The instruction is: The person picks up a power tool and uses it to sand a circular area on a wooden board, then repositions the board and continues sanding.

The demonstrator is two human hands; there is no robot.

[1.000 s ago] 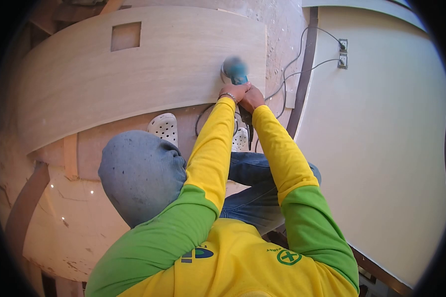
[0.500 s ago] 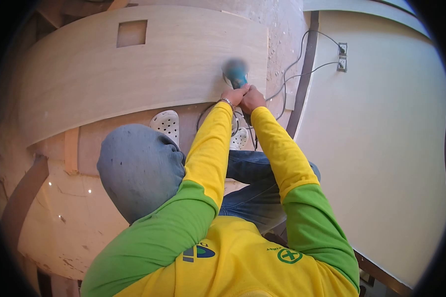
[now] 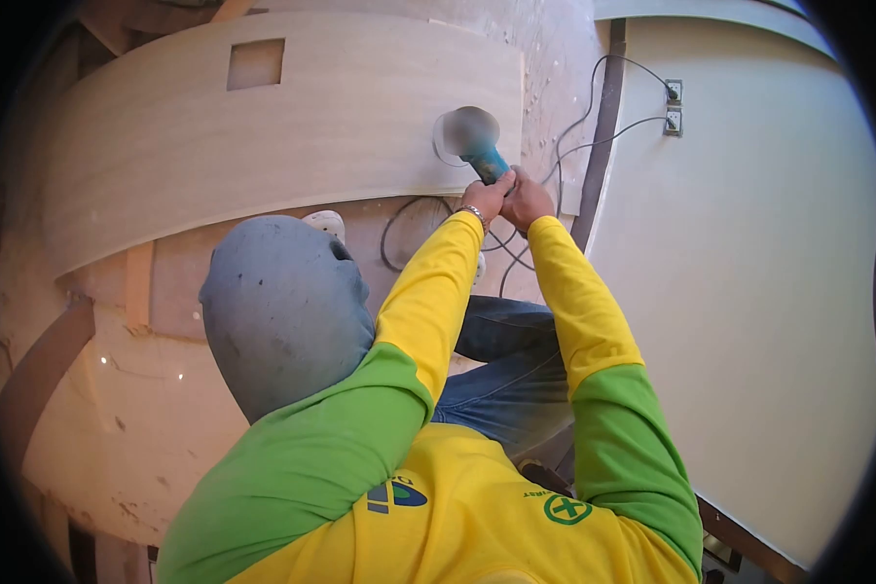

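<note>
A teal angle grinder (image 3: 484, 163) is gripped in both of my hands, its round grey head blurred over a pale curved wood panel (image 3: 360, 117). My left hand (image 3: 488, 198), with a metal band at the wrist, is closed on the tool's body. Close against it, my right hand (image 3: 529, 199) wraps the rear end of the body. A thin circular outline shows on the panel at the left of the head. The dark cord (image 3: 391, 234) loops below the panel's lower edge.
A square cutout (image 3: 256, 64) sits in the panel's upper left. Two cords lead to wall outlets (image 3: 674, 107) on the pale board (image 3: 740, 273) at right. My denim-covered knee (image 3: 282, 311) is at left, with a white clog (image 3: 327, 224) beyond it.
Both hands and the grinder's rear end have swung to the right and slightly down. The grinder's head has moved a little right, and the circular outline shows more clearly.
</note>
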